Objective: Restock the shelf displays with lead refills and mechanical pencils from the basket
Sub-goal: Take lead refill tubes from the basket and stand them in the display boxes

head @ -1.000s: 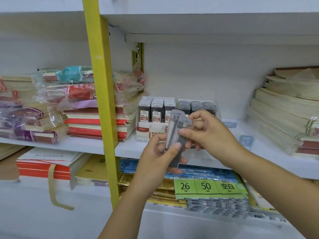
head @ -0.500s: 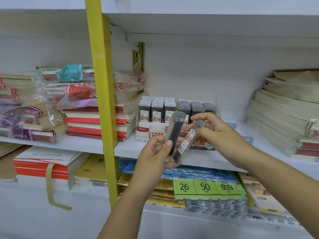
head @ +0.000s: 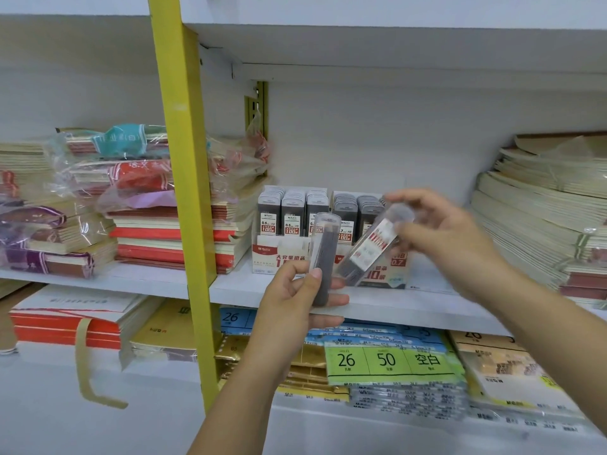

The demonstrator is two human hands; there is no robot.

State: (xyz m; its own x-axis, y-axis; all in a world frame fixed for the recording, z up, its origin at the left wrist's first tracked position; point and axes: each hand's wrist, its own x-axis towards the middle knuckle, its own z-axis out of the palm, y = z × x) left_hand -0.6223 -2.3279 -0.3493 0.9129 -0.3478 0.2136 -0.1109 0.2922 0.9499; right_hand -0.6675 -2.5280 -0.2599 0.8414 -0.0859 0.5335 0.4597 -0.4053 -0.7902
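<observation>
Grips one refill case (head: 324,252) upright in the left hand (head: 295,308). Pinches the second case (head: 372,247) in the right hand (head: 453,238), now pulled away and raised. Display box (head: 399,262) just beyond that hand; probably ready for slotting in.

Shelf post (head: 184,192) was plain yellow; shelf board (head: 147,280) was white. Dark lead refill case (head: 323,257) showed a clear shell over charcoal-grey leads. Labelled lead refill case (head: 371,247) was clear, with a white label and red print. Boxed refill cases (head: 292,215) were dark grey, with pale caps and red-and-white labels. Display box (head: 279,257) was white with red lettering. Left notebook stack (head: 157,238) ran in red and cream bands; right notebook stack (head: 532,218) was cream. Green card (head: 387,359) bore black numerals.
</observation>
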